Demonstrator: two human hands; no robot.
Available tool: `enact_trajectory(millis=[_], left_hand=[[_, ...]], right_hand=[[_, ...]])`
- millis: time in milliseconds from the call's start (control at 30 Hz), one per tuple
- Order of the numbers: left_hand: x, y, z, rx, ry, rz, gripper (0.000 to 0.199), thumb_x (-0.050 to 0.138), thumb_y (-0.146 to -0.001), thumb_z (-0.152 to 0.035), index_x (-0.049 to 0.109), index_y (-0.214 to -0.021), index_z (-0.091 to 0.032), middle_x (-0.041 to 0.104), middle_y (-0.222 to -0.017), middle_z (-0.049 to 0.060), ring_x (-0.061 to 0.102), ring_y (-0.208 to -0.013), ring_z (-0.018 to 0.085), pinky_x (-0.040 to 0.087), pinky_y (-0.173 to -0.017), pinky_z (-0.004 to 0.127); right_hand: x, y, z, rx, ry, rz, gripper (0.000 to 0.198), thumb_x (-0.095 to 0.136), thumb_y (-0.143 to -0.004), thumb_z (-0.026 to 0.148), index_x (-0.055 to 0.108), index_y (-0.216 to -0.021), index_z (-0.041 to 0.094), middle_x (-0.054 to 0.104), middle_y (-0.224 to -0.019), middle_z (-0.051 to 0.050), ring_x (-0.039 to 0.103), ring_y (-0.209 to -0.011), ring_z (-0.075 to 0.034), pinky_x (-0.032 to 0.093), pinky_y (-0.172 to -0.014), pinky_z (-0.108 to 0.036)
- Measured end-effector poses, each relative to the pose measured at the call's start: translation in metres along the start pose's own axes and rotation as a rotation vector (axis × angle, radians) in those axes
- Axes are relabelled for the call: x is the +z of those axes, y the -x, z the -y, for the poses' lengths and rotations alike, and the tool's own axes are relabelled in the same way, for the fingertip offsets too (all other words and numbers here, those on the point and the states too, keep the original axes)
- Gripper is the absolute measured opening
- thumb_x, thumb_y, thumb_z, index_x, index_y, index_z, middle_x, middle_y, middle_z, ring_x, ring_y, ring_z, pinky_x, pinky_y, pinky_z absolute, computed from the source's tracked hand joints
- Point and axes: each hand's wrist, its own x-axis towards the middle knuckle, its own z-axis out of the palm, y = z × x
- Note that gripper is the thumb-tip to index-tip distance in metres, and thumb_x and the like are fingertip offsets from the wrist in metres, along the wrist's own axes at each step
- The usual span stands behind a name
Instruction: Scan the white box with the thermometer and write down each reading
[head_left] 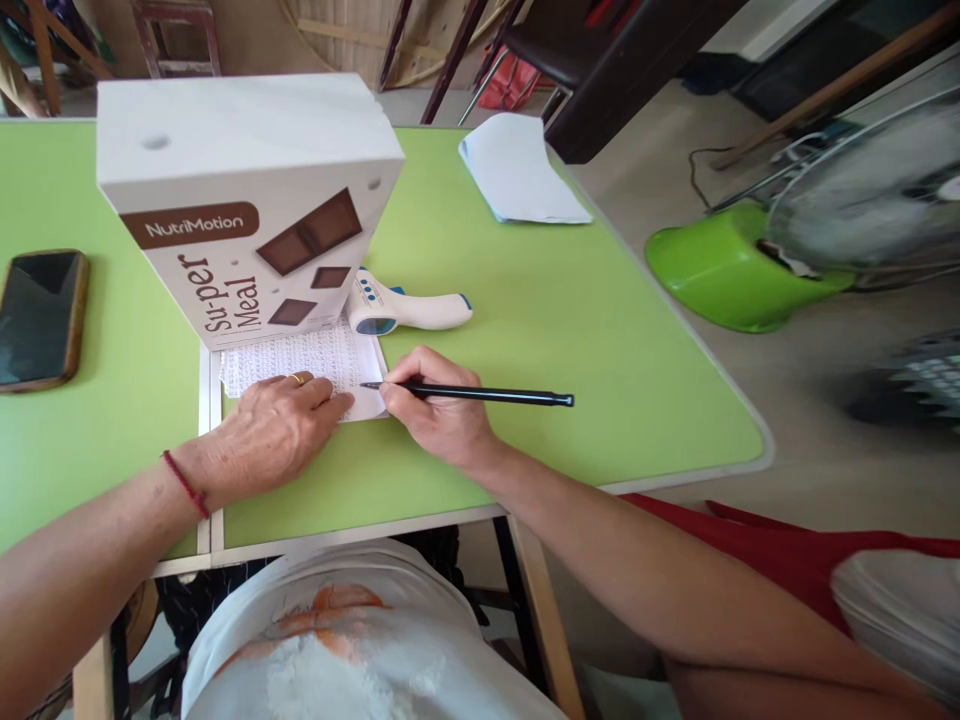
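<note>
My left hand (279, 425) lies on a stack of handwritten paper (300, 362), fingers slightly bent, holding nothing. My right hand (446, 410) grips a slim black pen (510, 396) near its point, and the tip touches or hovers just over the top sheet beside my left thumb; which of these I cannot tell. Small dense writing covers much of the sheet. Behind the papers stands a white NutriMotion box (247, 230), upright, hiding their far edge. Touching the box's right side, or very close to it, is a white and blue infrared thermometer (420, 310).
On the green table (570, 330), a phone (43, 320) lies at the left and folded white paper (521, 170) at the far right corner. Beyond the right edge are a bright green bucket (712, 265) and a fan (877, 190). A dark chair (562, 45) stands behind.
</note>
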Motion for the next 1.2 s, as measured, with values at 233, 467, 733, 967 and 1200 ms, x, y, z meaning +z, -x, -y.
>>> enact_trajectory(millis=[233, 467, 733, 967, 1200], left_hand=[[0.001, 0.000, 0.000, -0.008, 0.009, 0.000, 0.020, 0.043, -0.092, -0.012, 0.060, -0.102, -0.014, 0.062, -0.082, 0.006, 0.059, -0.069, 0.020, 0.047, -0.056, 0.031], [-0.001, 0.000, 0.001, -0.006, 0.011, 0.007, 0.021, 0.042, -0.092, -0.012, 0.061, -0.103, -0.014, 0.063, -0.083, 0.006, 0.059, -0.068, 0.020, 0.047, -0.056, 0.031], [0.004, 0.001, 0.000, -0.018, 0.029, 0.030, 0.020, 0.045, -0.092, -0.014, 0.062, -0.103, -0.014, 0.062, -0.083, 0.006, 0.060, -0.070, 0.021, 0.047, -0.057, 0.032], [-0.019, 0.007, 0.021, -0.100, 0.224, -0.669, 0.003, 0.052, -0.091, -0.018, 0.055, -0.093, -0.019, 0.059, -0.080, 0.003, 0.059, -0.071, 0.015, 0.048, -0.060, 0.029], [-0.034, 0.017, 0.073, -0.576, 0.287, -1.222, 0.061, 0.072, -0.071, -0.058, 0.048, -0.117, -0.025, 0.049, -0.122, 0.010, 0.049, -0.115, 0.030, 0.041, -0.093, 0.056]], right_hand=[[-0.001, -0.001, 0.002, 0.011, 0.010, 0.021, 0.016, 0.053, -0.074, 0.014, 0.044, -0.063, 0.021, 0.045, -0.052, 0.008, 0.038, -0.045, -0.007, 0.032, -0.043, -0.020], [0.000, -0.001, 0.002, 0.032, -0.008, 0.030, 0.015, 0.053, -0.074, 0.015, 0.045, -0.062, 0.021, 0.045, -0.052, 0.008, 0.037, -0.044, -0.006, 0.031, -0.043, -0.020], [-0.013, -0.009, 0.008, 0.021, 0.153, -0.036, 0.008, 0.056, -0.074, 0.017, 0.051, -0.069, 0.021, 0.055, -0.057, 0.005, 0.048, -0.049, -0.009, 0.038, -0.049, -0.023], [-0.037, -0.036, 0.026, -0.012, 0.907, 0.368, 0.017, 0.053, -0.077, 0.008, 0.068, -0.082, 0.016, 0.070, -0.084, -0.007, 0.065, -0.077, -0.021, 0.034, -0.054, -0.029], [-0.026, -0.049, 0.039, 0.083, 1.065, 0.831, 0.025, 0.045, -0.082, 0.006, 0.070, -0.082, 0.013, 0.069, -0.086, -0.012, 0.065, -0.083, -0.025, 0.033, -0.056, -0.031]])
